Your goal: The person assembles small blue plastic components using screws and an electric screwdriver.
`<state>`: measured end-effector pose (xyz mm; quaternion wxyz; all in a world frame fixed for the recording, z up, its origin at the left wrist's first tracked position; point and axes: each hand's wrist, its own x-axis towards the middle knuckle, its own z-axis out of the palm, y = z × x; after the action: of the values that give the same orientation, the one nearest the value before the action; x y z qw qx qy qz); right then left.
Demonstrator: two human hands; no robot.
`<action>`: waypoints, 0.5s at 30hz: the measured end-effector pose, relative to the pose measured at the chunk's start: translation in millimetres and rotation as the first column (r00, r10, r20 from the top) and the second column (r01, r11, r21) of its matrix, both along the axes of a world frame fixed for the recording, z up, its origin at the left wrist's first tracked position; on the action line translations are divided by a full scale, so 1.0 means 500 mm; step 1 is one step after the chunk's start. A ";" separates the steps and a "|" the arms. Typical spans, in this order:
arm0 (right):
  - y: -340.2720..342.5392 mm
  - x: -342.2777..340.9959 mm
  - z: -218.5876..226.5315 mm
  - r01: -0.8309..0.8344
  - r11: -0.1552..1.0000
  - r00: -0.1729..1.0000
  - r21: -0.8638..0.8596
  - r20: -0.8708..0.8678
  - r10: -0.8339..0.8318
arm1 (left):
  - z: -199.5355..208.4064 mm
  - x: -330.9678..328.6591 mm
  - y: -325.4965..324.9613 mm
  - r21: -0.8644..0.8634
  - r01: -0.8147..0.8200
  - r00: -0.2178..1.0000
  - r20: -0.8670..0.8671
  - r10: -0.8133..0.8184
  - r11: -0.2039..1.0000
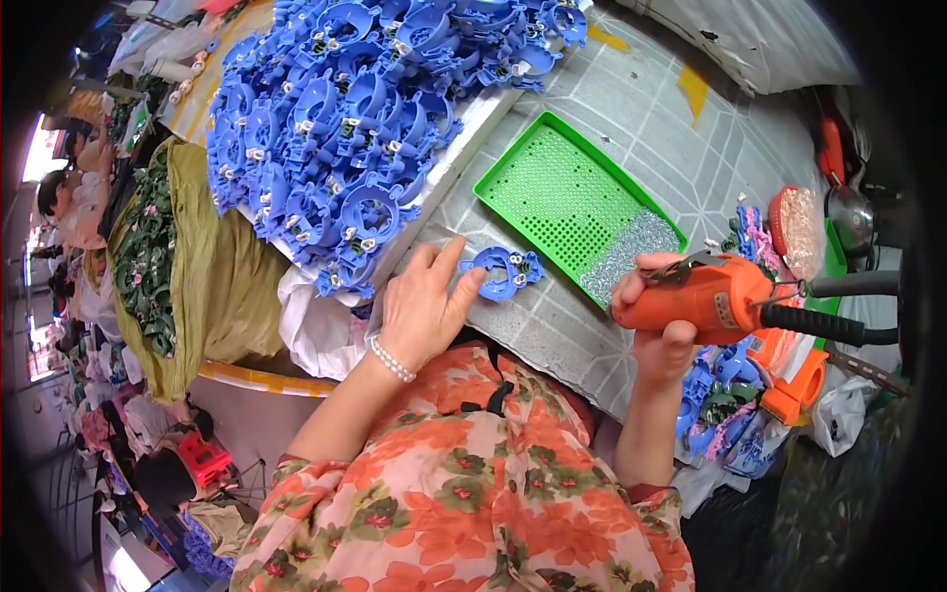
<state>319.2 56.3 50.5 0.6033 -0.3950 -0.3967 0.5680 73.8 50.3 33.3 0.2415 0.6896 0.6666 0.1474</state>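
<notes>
My left hand (426,304) is low over the tabletop with its thumb and fingers spread. Its thumb tip is at the near edge of a round blue plastic part (503,287) with small white and dark pieces on it; whether they touch I cannot tell. Wrapped in my right hand (659,345) is an orange hand-held power tool (695,298) with a dark lever on top and black cables or hoses at its right end. Between my hands and beyond them lies a green tray (584,138) with a perforated bed. Small silvery screw-like pieces (636,252) fill its near right corner.
A large heap of similar blue parts (335,118) covers a white board at the back left. An olive sack (222,286) of dark leafy pieces stands left. At right are a red-rimmed container (792,232), mixed blue and pink parts (720,395) and a clear plastic bag (843,409).
</notes>
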 end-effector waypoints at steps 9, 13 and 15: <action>0.046 -0.036 0.016 0.078 0.994 0.991 0.073 0.104 -0.086 | -0.069 0.008 0.039 0.326 0.368 0.908 0.077 -0.413 0.871; 0.064 -0.057 0.004 0.084 0.993 0.991 0.087 0.100 -0.092 | -0.103 -0.001 0.042 0.353 0.375 0.896 0.100 -0.433 0.857; 0.079 -0.062 -0.014 0.119 0.985 0.985 0.128 0.109 -0.133 | -0.109 -0.004 0.041 0.383 0.311 0.915 0.127 -0.383 0.870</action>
<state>288.2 95.8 43.7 0.6367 -0.4146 -0.4392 0.4794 71.9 70.9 -21.3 0.2010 0.8122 0.4663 0.2872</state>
